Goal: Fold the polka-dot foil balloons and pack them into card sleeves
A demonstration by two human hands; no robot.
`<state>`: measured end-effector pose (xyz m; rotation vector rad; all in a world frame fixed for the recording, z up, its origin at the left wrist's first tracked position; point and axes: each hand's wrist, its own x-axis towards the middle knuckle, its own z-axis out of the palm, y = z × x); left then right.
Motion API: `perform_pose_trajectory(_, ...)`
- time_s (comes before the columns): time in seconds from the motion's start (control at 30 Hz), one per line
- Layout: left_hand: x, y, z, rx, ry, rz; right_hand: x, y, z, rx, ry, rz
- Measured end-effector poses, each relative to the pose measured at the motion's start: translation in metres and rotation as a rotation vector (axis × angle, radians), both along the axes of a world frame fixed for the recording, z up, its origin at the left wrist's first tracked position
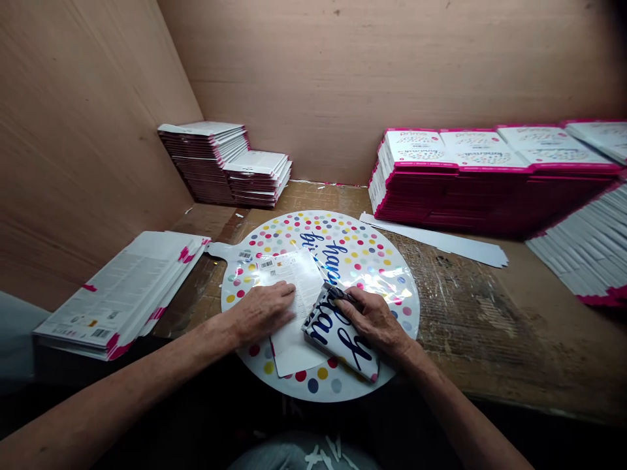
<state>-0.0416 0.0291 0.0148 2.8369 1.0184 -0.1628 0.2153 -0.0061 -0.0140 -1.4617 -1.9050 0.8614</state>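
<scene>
A round foil balloon (353, 254) lies flat on the table, white with multicoloured dots and dark blue birthday lettering. Its near part is folded over into a flap (340, 336). My right hand (372, 320) grips the top edge of that fold. A white paper card (294, 281) with a barcode label lies on the balloon, partly under the fold. My left hand (262, 312) rests flat on the card, pressing it down. The tail of the balloon (220, 250) points left.
Tall stacks of flat white packets with magenta edges (490, 183) fill the right. Smaller stacks (210, 163) stand at the back left, and a printed stack (122, 294) lies at the left. White strips (435, 240) lie on the worn wooden table (470, 313), between plywood walls.
</scene>
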Motion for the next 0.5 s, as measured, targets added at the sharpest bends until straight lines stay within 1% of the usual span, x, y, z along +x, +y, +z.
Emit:
perform_pose_trajectory(0.07,0.001,-0.002,0.005,-0.026,-0.052,0.033,0.0,-0.001,0.0,0.013,0.026,-0.005)
perform_pose_trajectory(0.13,0.002,-0.006,0.006,-0.013,-0.06,0.06,0.001,-0.001,-0.001,0.021,0.041,-0.008)
perform_pose_trajectory(0.17,0.003,-0.008,0.006,-0.01,-0.056,0.051,0.002,-0.001,-0.002,0.023,0.041,-0.012)
perform_pose_trajectory(0.27,0.004,-0.012,0.003,-0.053,-0.064,-0.047,0.002,-0.001,-0.004,0.024,0.038,-0.016)
perform_pose_trajectory(0.3,0.004,-0.013,0.003,-0.066,-0.077,-0.06,0.002,-0.001,-0.005,0.025,0.043,-0.013)
perform_pose_trajectory(0.43,0.002,-0.014,0.002,-0.075,-0.115,-0.032,0.003,-0.001,-0.005,0.023,0.067,-0.005)
perform_pose_trajectory(0.5,0.002,-0.014,0.001,-0.074,-0.109,-0.049,0.003,-0.002,-0.005,0.026,0.073,-0.008)
